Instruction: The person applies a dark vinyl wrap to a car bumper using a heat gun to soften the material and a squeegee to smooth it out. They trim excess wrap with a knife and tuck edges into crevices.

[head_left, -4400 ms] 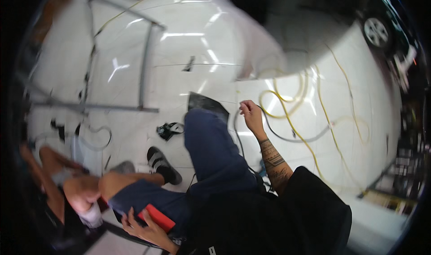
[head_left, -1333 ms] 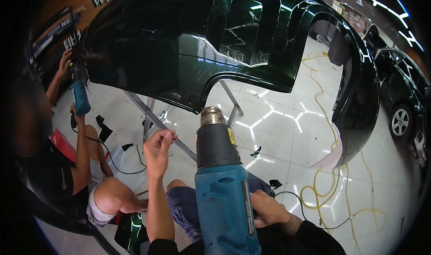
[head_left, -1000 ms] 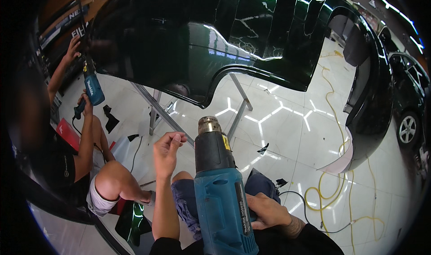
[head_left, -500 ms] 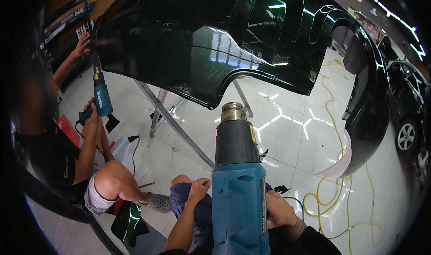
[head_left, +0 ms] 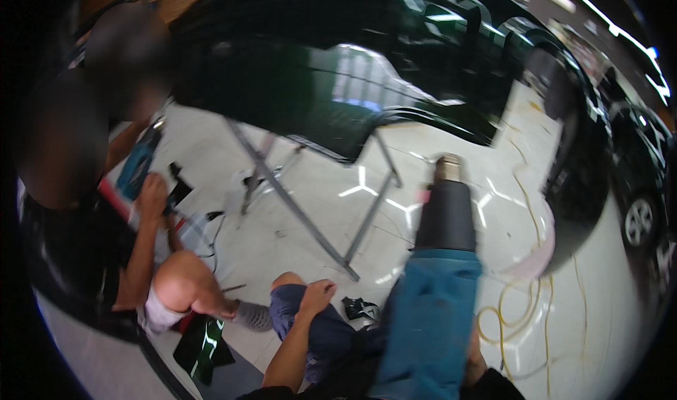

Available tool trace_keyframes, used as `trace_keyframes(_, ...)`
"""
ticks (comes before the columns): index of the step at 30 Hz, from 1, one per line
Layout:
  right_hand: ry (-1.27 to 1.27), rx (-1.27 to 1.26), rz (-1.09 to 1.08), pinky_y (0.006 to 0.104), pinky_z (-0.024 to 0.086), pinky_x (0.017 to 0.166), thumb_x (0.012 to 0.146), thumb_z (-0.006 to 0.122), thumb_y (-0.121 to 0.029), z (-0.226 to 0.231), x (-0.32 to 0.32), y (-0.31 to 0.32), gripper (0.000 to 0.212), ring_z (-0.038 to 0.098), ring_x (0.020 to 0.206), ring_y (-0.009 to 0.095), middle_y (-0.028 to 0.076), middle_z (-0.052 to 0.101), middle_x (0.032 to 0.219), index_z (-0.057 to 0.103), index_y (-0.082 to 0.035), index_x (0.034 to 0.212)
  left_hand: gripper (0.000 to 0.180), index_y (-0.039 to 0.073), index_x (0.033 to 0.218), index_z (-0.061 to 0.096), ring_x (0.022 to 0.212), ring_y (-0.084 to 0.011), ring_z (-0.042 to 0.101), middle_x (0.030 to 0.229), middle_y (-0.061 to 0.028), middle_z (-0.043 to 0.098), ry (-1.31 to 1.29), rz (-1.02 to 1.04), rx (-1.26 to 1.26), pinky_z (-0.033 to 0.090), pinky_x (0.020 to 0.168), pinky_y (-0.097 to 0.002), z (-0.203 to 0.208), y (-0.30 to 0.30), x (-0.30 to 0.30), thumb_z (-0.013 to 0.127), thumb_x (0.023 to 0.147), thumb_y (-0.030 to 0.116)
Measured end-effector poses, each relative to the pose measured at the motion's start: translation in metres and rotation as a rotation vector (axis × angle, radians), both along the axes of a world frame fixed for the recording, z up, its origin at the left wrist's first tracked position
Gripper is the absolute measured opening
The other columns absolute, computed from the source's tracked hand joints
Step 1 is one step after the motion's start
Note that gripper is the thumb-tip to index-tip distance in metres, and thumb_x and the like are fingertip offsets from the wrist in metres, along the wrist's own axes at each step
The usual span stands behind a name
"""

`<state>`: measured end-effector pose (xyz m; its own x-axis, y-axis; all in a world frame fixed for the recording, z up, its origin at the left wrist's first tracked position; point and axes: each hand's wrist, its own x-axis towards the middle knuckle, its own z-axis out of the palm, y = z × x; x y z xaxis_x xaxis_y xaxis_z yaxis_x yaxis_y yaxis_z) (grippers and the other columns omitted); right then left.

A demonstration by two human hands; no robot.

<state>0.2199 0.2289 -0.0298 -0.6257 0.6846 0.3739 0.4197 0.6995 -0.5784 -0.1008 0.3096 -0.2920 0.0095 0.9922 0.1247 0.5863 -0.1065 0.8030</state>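
Blue and black, the heat gun (head_left: 431,305) is upraised in front of us at right of centre, its metal nozzle (head_left: 448,167) upward and apart from the dark green panel (head_left: 275,83). We find the right hand (head_left: 474,361) gripping it, though the gun's body hides most of that grip. The left hand (head_left: 319,296) is held narrow, fingers curled, near the knee in blue shorts (head_left: 296,322); whether it touches the leg we cannot tell. Grey metal legs of a stand (head_left: 289,206) show below the panel. To our left, a seated co-worker's hand (head_left: 150,194) holds a second heat gun (head_left: 136,164). On the floor we note a glossy green piece (head_left: 199,351) near the co-worker's shoe (head_left: 252,316) and, at right, a coiled yellow hose (head_left: 501,315).
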Motion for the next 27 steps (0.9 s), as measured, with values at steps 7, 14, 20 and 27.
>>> trace_keyframes(7, 0.087, -0.094, -0.193, 0.0388, 0.049, 0.070, 0.074, 0.063, -0.028, -0.014, 0.038, -0.001, 0.060, 0.061, 0.081, 0.030, 0.019, 0.058, 0.108, 0.050, 0.001, 0.125, 0.023, 0.001, 0.097, 0.068, 0.085, -0.0352, 0.067, 0.092, -0.0186, 0.069, -0.011, -0.002, -0.020, 0.053, 0.077, -0.0412, 0.010, -0.002, 0.014, 0.060, 0.090, 0.021)
trace_keyframes(14, 0.597, -0.465, -0.319, 0.0338, 0.053, 0.056, 0.070, 0.059, -0.018, -0.126, 0.118, 0.068, 0.052, 0.062, 0.066, 0.022, 0.014, 0.061, 0.094, 0.053, 0.000, 0.119, 0.012, 0.000, 0.089, 0.066, 0.079, -0.0358, 0.066, 0.086, -0.0189, 0.066, -0.172, 0.612, 0.334, 0.052, 0.071, -0.0398, 0.057, -0.055, 0.006, 0.065, 0.085, 0.011)
trace_keyframes(20, 0.021, -0.457, -0.989, 0.0351, 0.048, 0.047, 0.074, 0.053, -0.008, -0.250, 0.156, 0.086, 0.028, 0.059, 0.052, 0.020, 0.012, 0.058, 0.066, 0.056, 0.007, 0.098, 0.024, 0.003, 0.094, 0.072, 0.086, -0.0288, 0.070, 0.090, -0.0162, 0.072, 0.095, 0.353, -1.249, 0.055, 0.073, -0.0393, -0.010, -0.218, -0.050, 0.055, 0.086, 0.020)
trace_keyframes(27, -0.569, -0.742, -1.114, 0.0500, 0.049, 0.091, 0.077, 0.066, -0.032, -0.374, 0.195, 0.056, 0.050, 0.062, 0.104, 0.045, 0.031, 0.065, 0.106, 0.055, 0.004, 0.108, 0.022, 0.004, 0.089, 0.070, 0.083, -0.0308, 0.069, 0.086, -0.0154, 0.071, -0.051, 0.608, -1.199, 0.054, 0.071, -0.0412, -0.025, -0.300, 0.027, 0.057, 0.085, 0.021)
